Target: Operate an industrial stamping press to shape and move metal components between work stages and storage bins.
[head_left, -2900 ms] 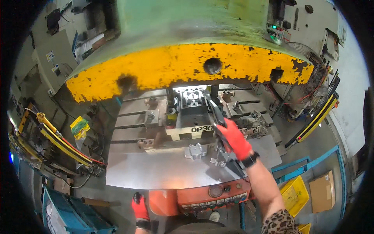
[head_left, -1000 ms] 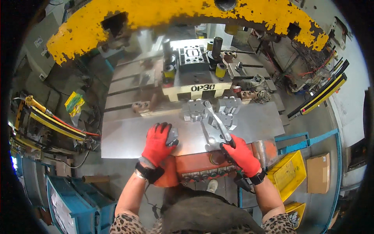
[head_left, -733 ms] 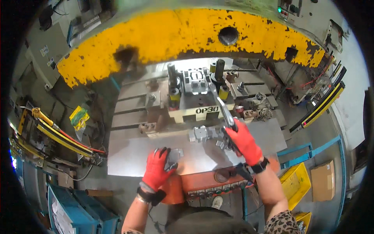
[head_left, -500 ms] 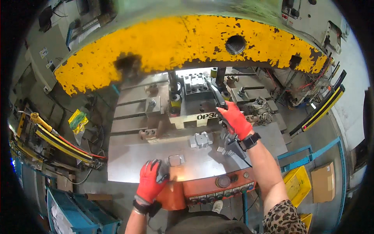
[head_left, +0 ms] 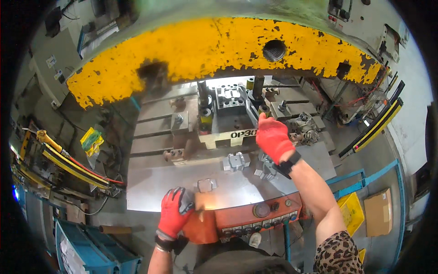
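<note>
Right hand (head_left: 275, 139) has moved up front-right of the die block (head_left: 226, 103), fingers clamped on a grey hand tool (head_left: 251, 113) beside it; left hand (head_left: 174, 213) curls front-left, grip unclear. Reaching in seems underway, needing steady aim.

To my right I see a yellow bin (head_left: 350, 213) just beside a cardboard box (head_left: 378, 213), both near a blue rail (head_left: 365, 182). On my left, a brown tube (head_left: 115, 229) lies by a blue cart (head_left: 93, 243); farther off sits a yellow-and-green bundle (head_left: 92, 141).
</note>
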`<state>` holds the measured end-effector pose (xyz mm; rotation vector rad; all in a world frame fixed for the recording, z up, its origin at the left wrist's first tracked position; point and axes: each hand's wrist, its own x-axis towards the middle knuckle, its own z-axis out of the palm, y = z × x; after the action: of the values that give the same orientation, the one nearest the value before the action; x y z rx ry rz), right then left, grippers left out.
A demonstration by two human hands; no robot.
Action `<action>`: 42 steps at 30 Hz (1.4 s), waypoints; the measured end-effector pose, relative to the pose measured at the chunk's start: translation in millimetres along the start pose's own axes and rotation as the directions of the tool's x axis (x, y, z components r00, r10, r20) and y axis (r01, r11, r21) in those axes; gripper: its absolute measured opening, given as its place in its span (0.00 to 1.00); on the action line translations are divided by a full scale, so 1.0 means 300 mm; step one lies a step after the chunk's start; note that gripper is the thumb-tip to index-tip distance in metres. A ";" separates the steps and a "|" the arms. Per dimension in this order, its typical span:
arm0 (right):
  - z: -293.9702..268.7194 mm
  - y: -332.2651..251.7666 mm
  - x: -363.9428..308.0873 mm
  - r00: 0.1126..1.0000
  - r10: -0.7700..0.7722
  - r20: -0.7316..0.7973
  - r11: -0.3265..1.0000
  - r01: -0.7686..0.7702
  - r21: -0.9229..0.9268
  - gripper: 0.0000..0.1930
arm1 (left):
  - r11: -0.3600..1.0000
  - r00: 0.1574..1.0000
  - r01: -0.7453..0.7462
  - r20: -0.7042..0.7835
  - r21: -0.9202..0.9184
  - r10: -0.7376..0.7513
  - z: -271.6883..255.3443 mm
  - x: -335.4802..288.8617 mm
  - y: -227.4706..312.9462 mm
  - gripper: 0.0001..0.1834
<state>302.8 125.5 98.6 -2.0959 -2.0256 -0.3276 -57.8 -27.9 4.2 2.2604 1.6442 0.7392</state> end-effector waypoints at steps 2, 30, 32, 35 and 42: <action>-0.035 0.070 -0.105 0.997 0.027 -0.073 0.987 -0.015 0.162 0.24 | 0.998 0.998 0.039 -0.046 -0.040 -0.041 -0.013 -0.041 -0.023 0.36; 0.566 0.863 -1.257 0.811 0.437 0.388 0.223 -0.516 0.827 0.23 | 0.709 0.734 0.656 0.438 -0.257 -0.520 0.497 -0.359 -0.229 0.26; 0.565 0.852 -1.255 0.791 0.427 0.438 0.164 -0.545 0.822 0.21 | 0.716 0.733 0.655 0.437 -0.243 -0.522 0.498 -0.367 -0.237 0.26; 0.564 0.839 -1.237 0.801 0.418 0.427 0.149 -0.525 0.838 0.21 | 0.724 0.732 0.652 0.435 -0.225 -0.524 0.502 -0.382 -0.251 0.26; 0.519 0.810 -1.228 0.770 0.464 0.438 0.127 -0.548 0.827 0.19 | 0.743 0.736 0.640 0.433 -0.195 -0.520 0.508 -0.402 -0.270 0.26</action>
<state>536.3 -187.2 -159.7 -1.7206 -0.8299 0.8923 -70.4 -100.2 -193.2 1.3912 1.7440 0.3740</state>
